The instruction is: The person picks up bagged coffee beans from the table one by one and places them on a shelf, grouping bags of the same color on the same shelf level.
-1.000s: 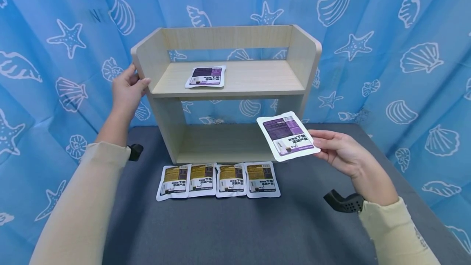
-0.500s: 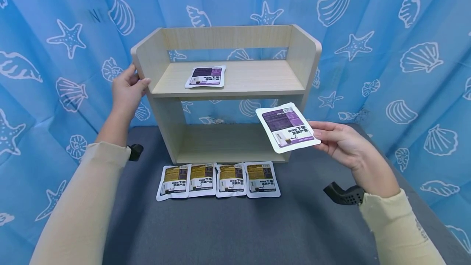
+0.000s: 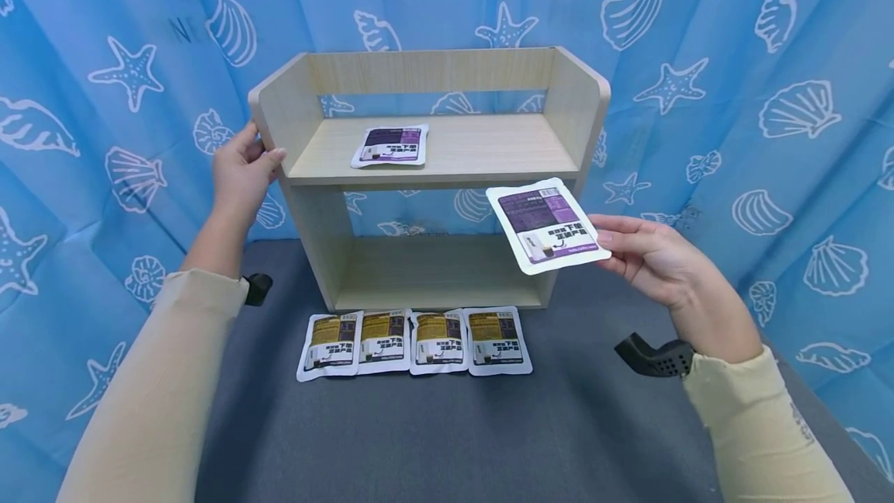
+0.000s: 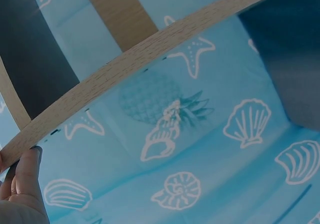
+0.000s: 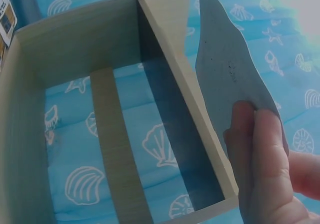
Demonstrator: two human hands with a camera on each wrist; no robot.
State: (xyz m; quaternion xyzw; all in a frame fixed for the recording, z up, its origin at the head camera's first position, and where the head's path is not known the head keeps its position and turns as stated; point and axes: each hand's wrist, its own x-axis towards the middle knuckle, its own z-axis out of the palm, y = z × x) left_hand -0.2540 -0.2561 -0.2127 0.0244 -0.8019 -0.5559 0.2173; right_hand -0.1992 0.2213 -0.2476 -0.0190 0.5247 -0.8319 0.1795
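My right hand [image 3: 653,258] pinches a flat white pouch [image 3: 548,225] with a purple label by its lower right corner. In the head view the pouch overlaps the right front of the wooden shelf [image 3: 436,175]. Its plain back [image 5: 227,58] faces the right wrist camera, with my fingers pressed on it. My left hand [image 3: 240,177] grips the front edge of the shelf's left side panel, thumb in front; some of its fingers are hidden behind the panel. A second purple pouch [image 3: 391,146] lies on the upper board, left of its middle.
Several pouches with gold-brown labels [image 3: 440,341] lie in a row on the grey table [image 3: 433,441], along the shelf's front foot. The shelf has a lower compartment [image 3: 433,270] with an open back. A blue curtain [image 3: 733,99] with shell prints hangs behind.
My right hand has risen with the purple pouch, from in front of the lower compartment to near the upper board's front edge. My left hand and the other pouches have stayed put.
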